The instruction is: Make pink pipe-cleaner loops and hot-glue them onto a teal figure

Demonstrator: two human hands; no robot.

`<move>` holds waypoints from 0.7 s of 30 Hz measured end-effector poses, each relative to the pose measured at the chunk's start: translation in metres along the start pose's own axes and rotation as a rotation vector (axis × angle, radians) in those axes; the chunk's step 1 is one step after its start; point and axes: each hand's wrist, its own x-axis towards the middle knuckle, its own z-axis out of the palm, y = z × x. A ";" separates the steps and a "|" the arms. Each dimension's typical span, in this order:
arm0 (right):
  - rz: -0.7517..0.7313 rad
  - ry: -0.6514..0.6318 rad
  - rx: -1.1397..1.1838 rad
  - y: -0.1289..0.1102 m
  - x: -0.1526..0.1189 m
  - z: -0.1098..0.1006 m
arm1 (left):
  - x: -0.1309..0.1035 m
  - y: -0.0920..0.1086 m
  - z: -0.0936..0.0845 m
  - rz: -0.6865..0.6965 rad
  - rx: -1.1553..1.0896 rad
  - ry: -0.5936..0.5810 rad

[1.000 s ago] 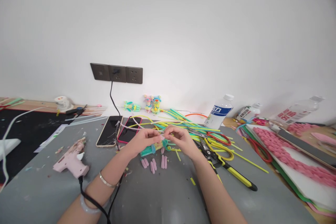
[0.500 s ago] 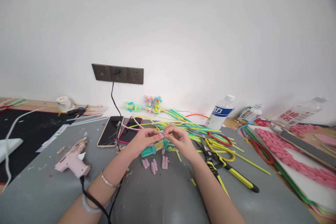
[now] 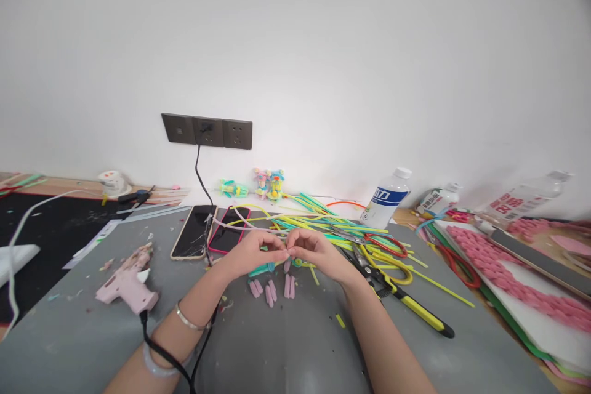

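Observation:
My left hand (image 3: 258, 252) and my right hand (image 3: 313, 250) meet fingertip to fingertip over the middle of the grey mat. Both are closed in a pinch; whatever lies between the fingertips is too small to make out. Partly hidden below them are teal pipe cleaner pieces (image 3: 262, 270). Several short folded lilac pipe cleaner pieces (image 3: 271, 293) lie on the mat just in front of my hands. Behind and to the right spreads a pile of long yellow and green pipe cleaners (image 3: 318, 217).
At left lies a pink glue gun (image 3: 127, 286) with a black cord. Two phones (image 3: 194, 232) rest near it. Right of my hands are yellow-handled pliers (image 3: 420, 311) and red-handled scissors (image 3: 388, 245). A bottle (image 3: 385, 198) and small pipe cleaner figures (image 3: 268, 184) stand by the wall.
Both hands have come slightly lower and nearer, still pinched together. They now cover more of the teal pieces. My right forearm has shifted a little to the right.

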 end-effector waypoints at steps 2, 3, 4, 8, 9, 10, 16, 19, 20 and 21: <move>-0.026 0.055 -0.002 0.000 0.001 0.001 | 0.001 0.000 0.002 -0.015 -0.065 0.076; -0.044 0.089 -0.005 0.000 0.002 0.001 | 0.001 0.000 0.002 -0.018 -0.107 0.115; -0.062 0.121 -0.008 0.000 0.002 0.002 | 0.001 0.000 0.003 -0.020 -0.150 0.143; -0.101 0.167 -0.020 0.002 0.005 0.007 | 0.002 0.001 0.006 -0.054 -0.286 0.159; -0.103 0.164 -0.024 0.002 0.005 0.009 | 0.003 0.001 0.006 -0.065 -0.311 0.162; -0.105 0.161 -0.028 0.002 0.005 0.009 | 0.003 0.001 0.006 -0.070 -0.332 0.165; -0.097 0.143 -0.054 0.001 0.005 0.008 | 0.003 0.003 0.006 -0.064 -0.358 0.163; -0.082 0.101 -0.063 -0.001 0.003 0.006 | 0.002 0.005 0.005 -0.075 -0.347 0.131; -0.077 0.079 -0.064 -0.002 0.002 0.005 | 0.001 0.005 0.005 -0.077 -0.342 0.112; -0.071 0.056 -0.063 -0.003 0.001 0.004 | 0.000 0.006 0.005 -0.081 -0.332 0.086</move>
